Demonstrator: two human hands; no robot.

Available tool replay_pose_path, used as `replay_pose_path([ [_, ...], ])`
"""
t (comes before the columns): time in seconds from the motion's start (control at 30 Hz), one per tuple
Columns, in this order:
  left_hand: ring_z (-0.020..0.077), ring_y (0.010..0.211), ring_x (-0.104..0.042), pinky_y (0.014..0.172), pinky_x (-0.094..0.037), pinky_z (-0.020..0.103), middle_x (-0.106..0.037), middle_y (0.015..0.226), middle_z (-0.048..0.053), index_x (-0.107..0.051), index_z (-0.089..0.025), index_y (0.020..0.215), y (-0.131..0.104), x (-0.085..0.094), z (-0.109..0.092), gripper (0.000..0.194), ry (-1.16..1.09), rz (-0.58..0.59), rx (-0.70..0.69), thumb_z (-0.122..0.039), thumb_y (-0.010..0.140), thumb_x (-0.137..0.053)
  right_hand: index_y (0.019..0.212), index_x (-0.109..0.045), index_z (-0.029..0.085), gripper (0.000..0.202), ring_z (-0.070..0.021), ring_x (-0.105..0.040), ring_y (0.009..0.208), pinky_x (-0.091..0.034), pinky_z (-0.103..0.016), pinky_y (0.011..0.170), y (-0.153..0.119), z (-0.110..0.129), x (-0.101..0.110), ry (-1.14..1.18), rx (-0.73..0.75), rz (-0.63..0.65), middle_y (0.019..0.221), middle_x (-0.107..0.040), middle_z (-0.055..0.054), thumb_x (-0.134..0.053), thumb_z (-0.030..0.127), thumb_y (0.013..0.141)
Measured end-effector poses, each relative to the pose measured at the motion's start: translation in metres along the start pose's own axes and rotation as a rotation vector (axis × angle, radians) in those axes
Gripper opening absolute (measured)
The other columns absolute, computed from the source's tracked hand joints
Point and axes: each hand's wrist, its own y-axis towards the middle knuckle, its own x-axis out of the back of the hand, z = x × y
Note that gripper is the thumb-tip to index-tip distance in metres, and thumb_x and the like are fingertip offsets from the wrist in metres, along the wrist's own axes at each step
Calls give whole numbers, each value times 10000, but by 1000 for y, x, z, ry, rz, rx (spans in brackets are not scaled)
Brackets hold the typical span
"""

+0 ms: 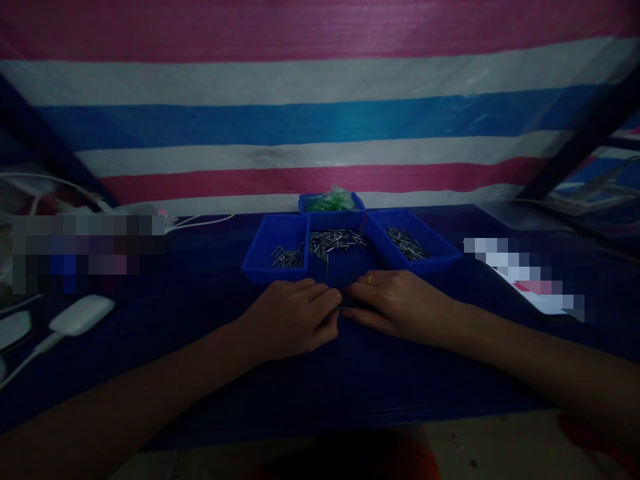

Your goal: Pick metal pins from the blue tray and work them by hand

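My left hand (300, 313) is closed, its thumb pressed to the curled index finger, low over the blue table. Facing it, my right hand (390, 297) wears a ring and also has its fingers pressed together. A thin light sliver (341, 307) shows between the fingertips; what it is, I cannot make out. Just beyond the hands lies a loose pile of slim metal pins (333, 243). The left blue bin (254, 250) holds some similar pins (289, 258), and the right blue bin (440, 250) holds more pins (406, 244).
Behind the pile is a third blue bin (301, 204) with green-and-clear plastic bags (333, 199). On the left of the blue table (320, 387) are a white charger-like device (83, 315) and cables. A phone-like slab (543, 300), partly blurred out, lies right. Striped sheeting (320, 120) hangs behind.
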Motion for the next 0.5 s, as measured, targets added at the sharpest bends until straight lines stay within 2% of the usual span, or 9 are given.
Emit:
replay_pose_path([
  [0.17,129,624,-548,514,-378,233,-578,679,-14,-515,-169,808,-1,0,1,119,18,38,54,-222,821,-409,809,-536,152,272,-130,-529,626,-362,-240,577,0,1,1,0,-7,0,688,-564,-27,-371,352,892],
  [0.4,132,644,-560,524,-377,238,-587,704,-17,-521,-177,848,0,0,2,155,27,56,58,-255,860,-387,807,-540,159,236,-126,-516,614,-343,-243,568,0,1,-2,-43,16,-6,679,-560,-22,-356,275,898],
  [0.5,133,664,-566,529,-381,232,-589,722,-11,-519,-178,854,0,0,2,150,16,106,93,-261,859,-393,809,-541,157,235,-125,-522,623,-343,-243,573,0,0,-3,-44,9,-20,684,-565,-24,-354,266,900],
])
